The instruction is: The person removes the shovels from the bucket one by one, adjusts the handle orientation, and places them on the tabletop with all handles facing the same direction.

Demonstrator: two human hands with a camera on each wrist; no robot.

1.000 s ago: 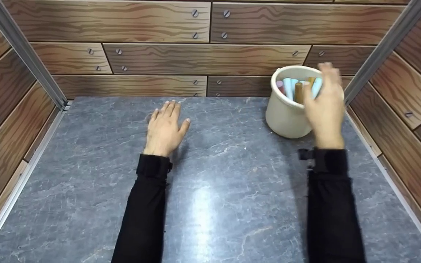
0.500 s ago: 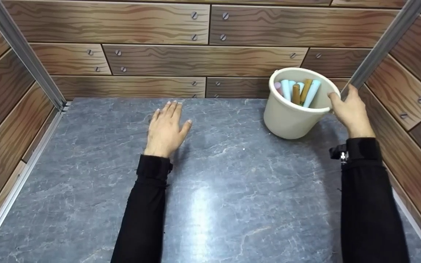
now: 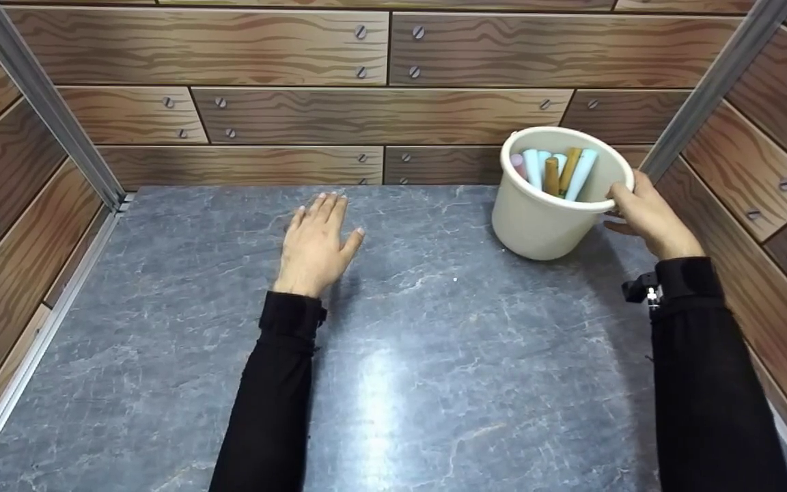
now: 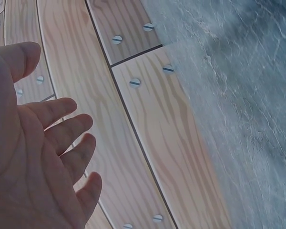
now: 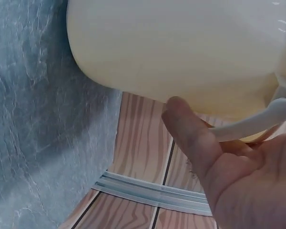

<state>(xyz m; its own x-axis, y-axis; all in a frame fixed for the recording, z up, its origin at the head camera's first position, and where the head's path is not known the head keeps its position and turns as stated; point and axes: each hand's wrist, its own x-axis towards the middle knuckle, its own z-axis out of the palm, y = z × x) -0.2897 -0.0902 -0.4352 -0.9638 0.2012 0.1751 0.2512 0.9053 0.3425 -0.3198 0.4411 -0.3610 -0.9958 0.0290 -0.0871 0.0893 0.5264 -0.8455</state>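
Observation:
A cream plastic bucket (image 3: 537,225) stands at the back right of the table. Inside it are several tapered light-blue pieces (image 3: 581,175), brown rods (image 3: 552,178) and a purple-tipped piece (image 3: 518,164). My right hand (image 3: 656,217) grips the bucket's right rim, thumb over the edge and fingers below it outside. In the right wrist view, a white bucket handle (image 5: 252,123) crosses by the fingers, against the bucket's wall (image 5: 171,52). My left hand (image 3: 315,242) is spread palm down over the table, left of the bucket, holding nothing; its fingers are slightly bent in the left wrist view.
The grey marbled tabletop (image 3: 434,355) is bounded by a wood-patterned back wall (image 3: 284,116) and side walls. Metal posts stand in the back corners; the right post (image 3: 708,82) is close behind the bucket.
My right hand has moved from over the bucket's opening round to its right side and taken hold of the rim. The left hand has shifted slightly right.

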